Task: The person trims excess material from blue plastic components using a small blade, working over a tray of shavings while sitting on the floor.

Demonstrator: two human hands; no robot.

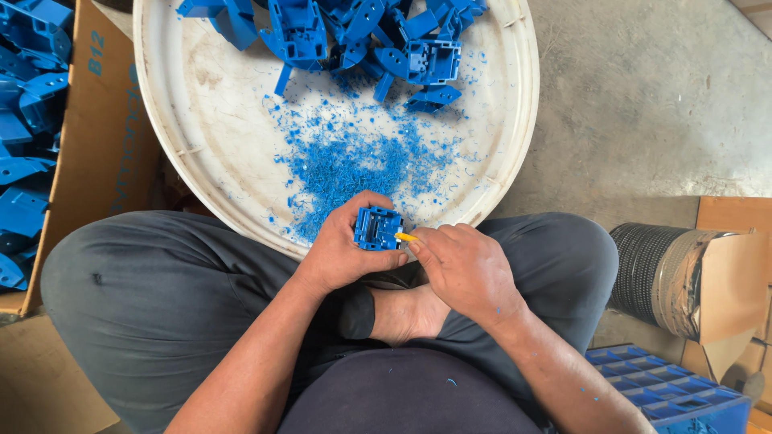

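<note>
My left hand [342,253] grips a small blue plastic part [376,229] over my lap, at the near rim of a big round white tray [201,120]. My right hand [466,269] is closed around a small tool with a yellow tip [406,237], and that tip touches the part's right edge. A heap of blue plastic shavings [354,165] lies on the tray just beyond my hands. Several more blue plastic parts [354,36] are piled at the tray's far side.
A cardboard box [88,153] at the left holds several blue parts. At the lower right sits a blue compartmented crate [675,394], with a dark ribbed roll [651,269] and cardboard behind it. I sit cross-legged on a concrete floor [651,96].
</note>
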